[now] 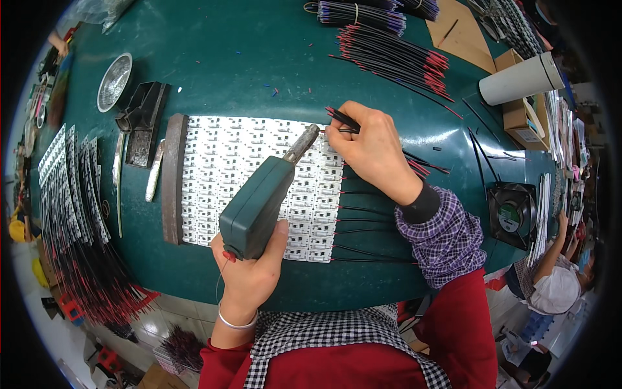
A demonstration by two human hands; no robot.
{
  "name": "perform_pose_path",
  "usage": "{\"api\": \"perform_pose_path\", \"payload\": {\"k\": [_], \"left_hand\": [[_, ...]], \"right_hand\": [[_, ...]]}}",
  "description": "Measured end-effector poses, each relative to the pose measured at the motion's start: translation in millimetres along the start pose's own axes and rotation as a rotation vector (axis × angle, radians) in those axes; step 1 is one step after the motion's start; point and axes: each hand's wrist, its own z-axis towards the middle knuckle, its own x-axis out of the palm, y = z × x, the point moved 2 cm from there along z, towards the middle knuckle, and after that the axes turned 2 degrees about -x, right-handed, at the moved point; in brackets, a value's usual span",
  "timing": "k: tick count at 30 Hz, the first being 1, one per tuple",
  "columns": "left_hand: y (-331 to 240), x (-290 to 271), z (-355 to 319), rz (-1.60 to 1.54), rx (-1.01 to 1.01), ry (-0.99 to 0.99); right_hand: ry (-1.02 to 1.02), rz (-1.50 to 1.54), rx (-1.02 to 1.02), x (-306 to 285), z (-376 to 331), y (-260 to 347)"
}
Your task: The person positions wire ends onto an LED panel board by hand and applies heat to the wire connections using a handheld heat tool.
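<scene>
My left hand (251,282) grips a green soldering gun (258,201) with a metal barrel. Its tip points at the upper right corner of a white circuit board panel (227,172), where it meets or nearly meets a wire end. My right hand (376,149) pinches several black wires (343,119) with red ends at that same corner. Thin black wires (363,220) run out from the panel's right edge, below my right hand. Along the panel's left edge lies a brown metal bar (173,181).
A metal bowl (115,83) and a black holder (144,126) stand left of the panel. Wired board strips (72,188) hang over the left edge. Wire bundles (395,61) lie at the back. A white cylinder (521,80) and a black fan (512,215) are at right, near another person (554,285).
</scene>
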Motion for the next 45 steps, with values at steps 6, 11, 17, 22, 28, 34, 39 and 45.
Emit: {"api": "perform_pose_path", "payload": {"k": [6, 11, 17, 22, 28, 34, 39, 45], "left_hand": [[0, -1, 0, 0.033, 0.012, 0.008], [-2, -4, -3, 0.006, 0.015, -0.027], [-2, -4, -3, 0.029, 0.082, -0.014], [2, -1, -2, 0.042, 0.094, 0.025], [-5, -4, -4, 0.079, 0.02, 0.013], [2, -14, -15, 0.074, 0.122, -0.088], [-18, -13, -20, -0.054, 0.096, -0.078], [-14, -17, -20, -0.056, 0.139, -0.085]], "right_hand": [[0.004, -0.022, 0.01, -1, 0, 1], [0.009, 0.008, 0.014, 0, 1, 1], [0.099, 0.033, 0.071, -5, 5, -1], [0.115, 0.056, 0.066, -6, 7, -9], [0.095, 0.103, 0.029, -3, 6, -7], [0.094, 0.057, 0.023, -6, 3, -2], [0.125, 0.008, -0.019, -14, 1, 4], [-0.097, -0.085, -0.25, -39, -8, 34]]}}
